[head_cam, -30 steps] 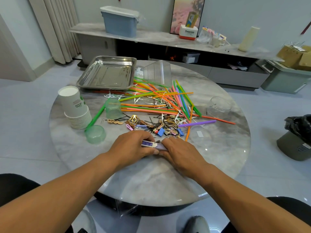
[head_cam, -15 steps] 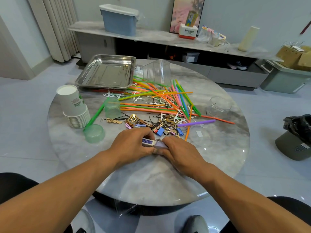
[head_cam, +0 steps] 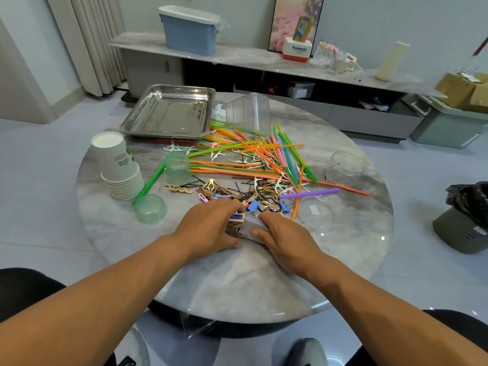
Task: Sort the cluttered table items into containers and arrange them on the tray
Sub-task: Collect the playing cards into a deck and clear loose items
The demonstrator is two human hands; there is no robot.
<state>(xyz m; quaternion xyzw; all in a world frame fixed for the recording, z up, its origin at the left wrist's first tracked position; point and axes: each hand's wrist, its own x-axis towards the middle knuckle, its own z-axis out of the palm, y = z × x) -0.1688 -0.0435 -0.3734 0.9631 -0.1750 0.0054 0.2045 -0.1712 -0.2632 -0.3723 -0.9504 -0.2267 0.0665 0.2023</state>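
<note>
My left hand (head_cam: 211,225) and my right hand (head_cam: 284,237) both grip a small purple-and-white box (head_cam: 244,224) just above the round marble table (head_cam: 237,281). The box is pulled open between them, with brown contents showing. Just beyond lies a pile of hair clips and pins (head_cam: 253,198). Coloured straws (head_cam: 253,154) and white floss picks are scattered further back. An empty steel tray (head_cam: 169,112) sits at the far left of the table.
A stack of paper cups (head_cam: 118,165) stands at the left. Two upturned green plastic cups (head_cam: 150,208) (head_cam: 178,167) are near it. A clear ribbed container (head_cam: 249,112) stands beside the tray, a clear jar (head_cam: 346,166) at the right. Past the table runs a low cabinet.
The box between my hands has been drawn open, the left part sliding away from the right. Both hands stay in the same spot.
</note>
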